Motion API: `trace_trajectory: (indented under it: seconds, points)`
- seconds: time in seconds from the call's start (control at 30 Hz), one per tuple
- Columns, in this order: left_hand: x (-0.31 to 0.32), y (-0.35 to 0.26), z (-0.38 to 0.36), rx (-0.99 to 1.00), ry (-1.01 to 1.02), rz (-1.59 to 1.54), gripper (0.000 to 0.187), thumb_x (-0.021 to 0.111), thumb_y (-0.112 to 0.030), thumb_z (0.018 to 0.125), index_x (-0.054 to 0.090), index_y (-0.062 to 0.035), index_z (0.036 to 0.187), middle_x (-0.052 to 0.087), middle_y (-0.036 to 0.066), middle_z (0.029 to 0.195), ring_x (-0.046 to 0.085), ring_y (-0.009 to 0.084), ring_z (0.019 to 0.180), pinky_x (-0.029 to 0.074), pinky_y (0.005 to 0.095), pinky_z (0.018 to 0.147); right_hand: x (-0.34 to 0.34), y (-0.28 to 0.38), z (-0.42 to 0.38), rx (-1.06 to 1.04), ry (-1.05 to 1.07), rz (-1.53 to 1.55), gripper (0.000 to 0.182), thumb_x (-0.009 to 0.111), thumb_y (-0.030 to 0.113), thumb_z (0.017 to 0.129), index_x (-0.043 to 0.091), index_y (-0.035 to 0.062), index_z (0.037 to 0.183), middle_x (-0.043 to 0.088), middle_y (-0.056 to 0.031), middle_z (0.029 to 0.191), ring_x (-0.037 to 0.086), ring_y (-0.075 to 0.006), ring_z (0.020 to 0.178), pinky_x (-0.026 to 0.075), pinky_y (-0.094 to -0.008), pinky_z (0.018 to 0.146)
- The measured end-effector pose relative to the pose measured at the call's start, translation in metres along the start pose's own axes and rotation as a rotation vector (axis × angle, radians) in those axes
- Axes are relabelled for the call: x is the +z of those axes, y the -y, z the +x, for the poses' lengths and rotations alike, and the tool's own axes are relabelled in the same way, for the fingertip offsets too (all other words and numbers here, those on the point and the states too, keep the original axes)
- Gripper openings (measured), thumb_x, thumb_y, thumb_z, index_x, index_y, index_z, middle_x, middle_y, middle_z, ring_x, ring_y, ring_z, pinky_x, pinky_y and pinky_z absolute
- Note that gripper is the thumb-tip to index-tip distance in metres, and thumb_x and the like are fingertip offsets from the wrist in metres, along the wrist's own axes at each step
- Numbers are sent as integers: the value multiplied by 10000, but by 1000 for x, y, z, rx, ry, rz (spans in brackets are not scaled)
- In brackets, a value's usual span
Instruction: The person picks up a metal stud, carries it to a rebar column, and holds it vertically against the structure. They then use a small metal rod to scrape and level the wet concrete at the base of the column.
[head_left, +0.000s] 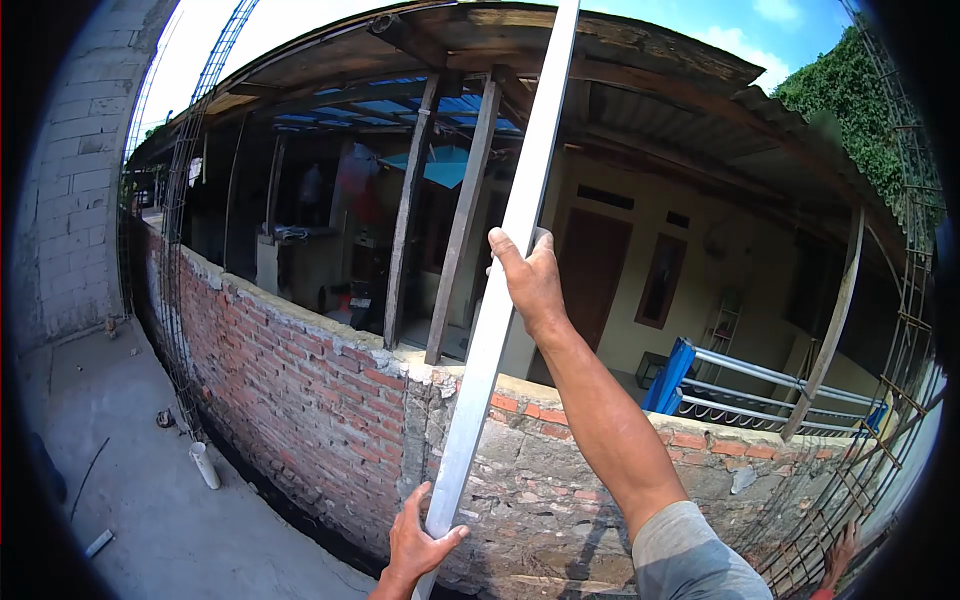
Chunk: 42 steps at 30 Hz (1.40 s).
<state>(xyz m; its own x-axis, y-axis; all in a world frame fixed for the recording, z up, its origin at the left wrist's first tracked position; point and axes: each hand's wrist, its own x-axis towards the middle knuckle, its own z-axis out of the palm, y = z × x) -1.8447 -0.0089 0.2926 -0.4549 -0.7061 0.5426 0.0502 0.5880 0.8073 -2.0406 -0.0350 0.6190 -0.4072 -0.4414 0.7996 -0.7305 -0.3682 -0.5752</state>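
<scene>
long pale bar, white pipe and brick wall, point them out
Long pale bar (489, 345), head view, middle of its light face
White pipe (205, 467), head view, middle of its side
Brick wall (300, 375), head view, exposed red bricks

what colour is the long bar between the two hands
The long bar is silvery white, shown in the head view.

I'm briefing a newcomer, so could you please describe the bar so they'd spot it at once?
Start at the brick wall; nearer the camera, the right hand is raised, with the left hand below. Gripped in the right hand, the bar slants up past the picture's top. Unlike the darker posts behind it, it is pale and hand-held.
</scene>
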Motion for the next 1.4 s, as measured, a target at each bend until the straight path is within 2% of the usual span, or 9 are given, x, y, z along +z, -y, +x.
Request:
trace_trajectory:
  seconds: [0.3, 0.43, 0.5, 0.57, 0.7, 0.8, 1.0, 1.1, 1.4]
  points:
    - [-3, -47, 3, 360, -292, -41, 546, 703, -184, 743, 478, 44, 1185, 557, 161, 1041, 558, 254, 954, 442, 366, 860, -10, 3, -31, 57, 76, 31, 760, 556, 570, 842, 407, -78, 1209, 563, -243, 1048, 559, -261, 1066, 437, -381, 940]
    - [11, -71, -8, 272, 51, -401, 320, 662, -84, 769, 562, 40, 1046, 648, 145, 790, 634, 196, 677, 509, 310, 680, -16, -14, -65, -52, 31, 139, 913, 514, 669, 820, 337, -121, 1240, 593, -193, 908, 637, -221, 867, 533, -300, 724]
    - [31, -68, -19, 217, 241, -385, 302, 638, -50, 780, 566, 43, 1058, 645, 140, 814, 635, 181, 715, 502, 289, 712, -21, -27, -95, -45, -28, 166, 875, 506, 668, 828, 353, -102, 1214, 586, -189, 882, 631, -207, 826, 523, -287, 683]
    - [53, -60, -34, 96, 440, -406, 331, 601, -113, 866, 500, 44, 1139, 607, 101, 849, 570, 147, 760, 464, 273, 713, -29, -55, -129, 4, -75, 123, 780, 481, 661, 844, 386, -51, 1148, 507, -192, 927, 563, -255, 878, 483, -395, 725]
    - [96, -35, -66, -264, 570, -528, 320, 554, -180, 937, 498, 26, 1176, 592, 77, 879, 540, 120, 789, 450, 265, 743, -60, -131, -242, 240, -282, 46, 677, 472, 567, 895, 410, -60, 1142, 529, -207, 940, 568, -347, 876, 460, -435, 766]
    - [121, -21, -76, -427, 616, -411, 311, 537, -249, 949, 543, 1, 1134, 599, 83, 886, 557, 132, 748, 472, 272, 702, -95, -189, -375, 790, -416, -158, 654, 484, 501, 903, 432, -93, 1173, 544, -309, 1116, 547, -433, 1050, 444, -472, 864]
    - [178, 9, -77, -544, 607, -360, 303, 551, -230, 935, 551, -10, 1144, 628, 93, 889, 591, 140, 742, 475, 278, 705, -178, -189, -637, 1628, -171, -492, 648, 492, 502, 881, 502, -107, 1101, 620, -315, 978, 588, -454, 995, 457, -487, 875]
    - [214, 7, -79, -534, 672, -340, 302, 554, -231, 934, 552, -12, 1141, 628, 94, 893, 592, 143, 739, 469, 279, 697, -206, -146, -713, 1828, -132, -543, 601, 516, 469, 877, 530, -92, 1094, 620, -303, 1006, 592, -420, 1020, 452, -464, 893]
    - [346, -52, -144, -438, 1196, -448, 325, 613, -174, 909, 534, 8, 1167, 592, 48, 924, 561, 103, 777, 466, 233, 699, -276, -77, -796, 2110, -621, -590, 549, 541, 461, 873, 589, -53, 1058, 635, -268, 1020, 605, -389, 1012, 462, -432, 875]
